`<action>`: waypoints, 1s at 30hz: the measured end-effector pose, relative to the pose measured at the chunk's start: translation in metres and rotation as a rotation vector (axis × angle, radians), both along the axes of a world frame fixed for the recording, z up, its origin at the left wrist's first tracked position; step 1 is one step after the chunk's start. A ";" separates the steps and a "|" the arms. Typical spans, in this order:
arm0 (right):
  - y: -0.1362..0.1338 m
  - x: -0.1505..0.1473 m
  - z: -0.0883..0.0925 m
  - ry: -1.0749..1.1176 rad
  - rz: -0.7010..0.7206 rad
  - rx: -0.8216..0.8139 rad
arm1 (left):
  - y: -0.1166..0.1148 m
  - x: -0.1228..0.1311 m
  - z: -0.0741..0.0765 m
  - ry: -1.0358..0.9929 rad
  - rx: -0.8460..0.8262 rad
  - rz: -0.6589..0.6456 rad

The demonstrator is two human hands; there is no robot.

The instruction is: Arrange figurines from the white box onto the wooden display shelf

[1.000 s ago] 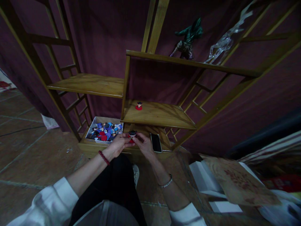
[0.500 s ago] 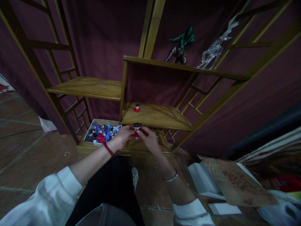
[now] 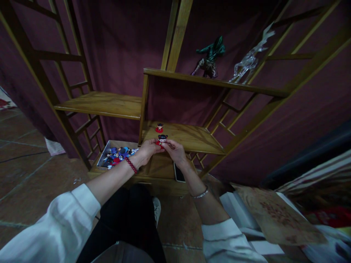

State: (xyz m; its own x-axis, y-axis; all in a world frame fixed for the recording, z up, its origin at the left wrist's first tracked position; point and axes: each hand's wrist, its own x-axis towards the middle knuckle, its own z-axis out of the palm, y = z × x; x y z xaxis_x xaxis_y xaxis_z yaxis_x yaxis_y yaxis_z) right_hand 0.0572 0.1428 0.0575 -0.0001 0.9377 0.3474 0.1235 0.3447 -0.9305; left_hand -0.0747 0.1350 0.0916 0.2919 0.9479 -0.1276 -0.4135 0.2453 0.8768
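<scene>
Maroon backdrop [image 3: 186, 102] behind a wooden shelf [image 3: 197, 138]. My left hand [image 3: 148, 151] and right hand [image 3: 177, 152] together grip a black-haired figurine [image 3: 162, 138] by the shelf's front edge. On the shelf stands a second figurine [image 3: 159, 128]. Below the shelf lies a phone [image 3: 179, 175]; below and to the shelf's left, a box [image 3: 123, 144] of small figures [image 3: 116, 153].
</scene>
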 end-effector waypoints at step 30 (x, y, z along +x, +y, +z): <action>0.086 0.017 -0.017 -0.218 -0.124 0.035 | 0.091 0.008 -0.025 0.757 0.439 0.122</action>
